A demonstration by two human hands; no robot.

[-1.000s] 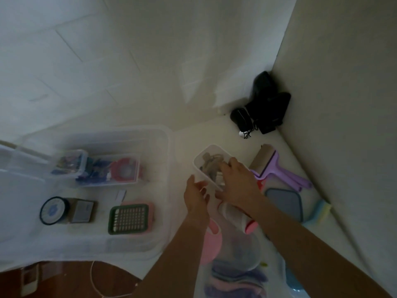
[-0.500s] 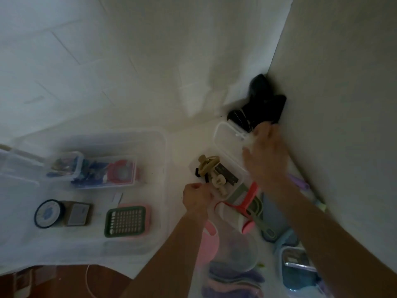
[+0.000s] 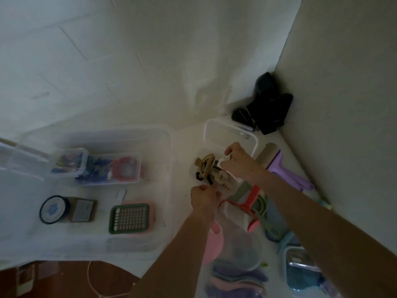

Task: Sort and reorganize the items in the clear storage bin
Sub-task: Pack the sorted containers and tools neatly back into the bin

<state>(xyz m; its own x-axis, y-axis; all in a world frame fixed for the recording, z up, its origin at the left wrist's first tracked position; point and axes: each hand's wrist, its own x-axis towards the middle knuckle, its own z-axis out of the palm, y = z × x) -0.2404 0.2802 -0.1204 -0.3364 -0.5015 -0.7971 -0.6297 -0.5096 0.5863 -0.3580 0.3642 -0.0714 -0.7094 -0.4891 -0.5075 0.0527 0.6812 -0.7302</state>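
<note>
A large clear storage bin (image 3: 169,190) lies open on the left of the white surface. Inside it are small clear boxes of colourful bits (image 3: 107,168), a round blue spool (image 3: 53,209), a brown box (image 3: 82,210) and a green grid tray (image 3: 129,218). To its right stands a small clear container (image 3: 193,166) of beige and black hair clips (image 3: 207,168). Behind that lies its clear lid (image 3: 229,134). My left hand (image 3: 204,197) grips the container's near edge with curled fingers. My right hand (image 3: 238,162) curls over its right rim.
Black gear (image 3: 268,108) fills the far corner against the right wall. A purple lint roller (image 3: 283,168), a red-and-white roller (image 3: 242,209), a pink cup (image 3: 213,244), folded purple cloths (image 3: 236,280) and blue lidded boxes (image 3: 300,269) crowd the near right.
My right hand took the lid off the small container, carried it back toward the corner, left it there and returned to the container's rim. The hair clips are now uncovered.
</note>
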